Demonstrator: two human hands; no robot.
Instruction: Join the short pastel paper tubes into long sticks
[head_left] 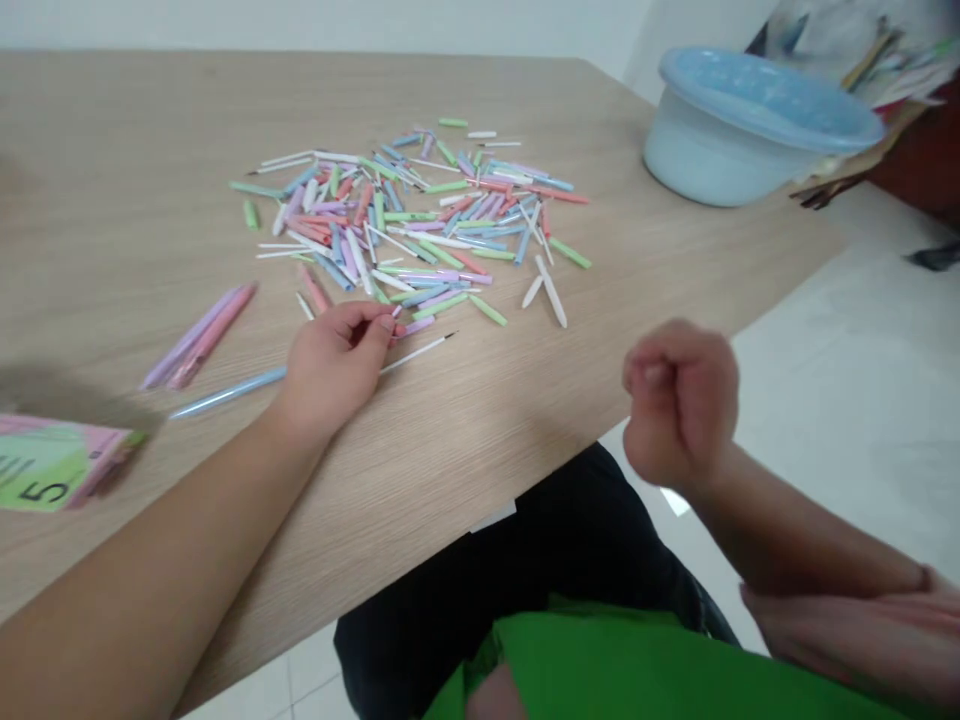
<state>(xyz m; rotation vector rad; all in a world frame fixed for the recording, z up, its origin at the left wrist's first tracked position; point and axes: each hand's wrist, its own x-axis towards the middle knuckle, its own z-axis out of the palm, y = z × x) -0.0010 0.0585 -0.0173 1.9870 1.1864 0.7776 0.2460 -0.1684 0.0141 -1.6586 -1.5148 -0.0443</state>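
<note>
My left hand (334,355) rests on the table at the near edge of a pile of pastel pen parts (427,220). Its thumb and fingertips pinch a small purple pen part (397,313). Under this hand lie a blue pen barrel (229,393), sticking out to the left, and a thin white refill (420,352) with a dark tip, pointing right. My right hand (679,400) is raised beyond the table's front edge, fingers curled into a fist; whatever it may hold is hidden. Purple and pink pens (199,335) lie together left of my left hand.
A printed pink and green packet (56,465) marked 5 lies at the left. A light blue basin (720,150) stands at the table's right side, with bags and clutter (877,60) behind it. Two white pen pieces (551,292) lie right of the pile.
</note>
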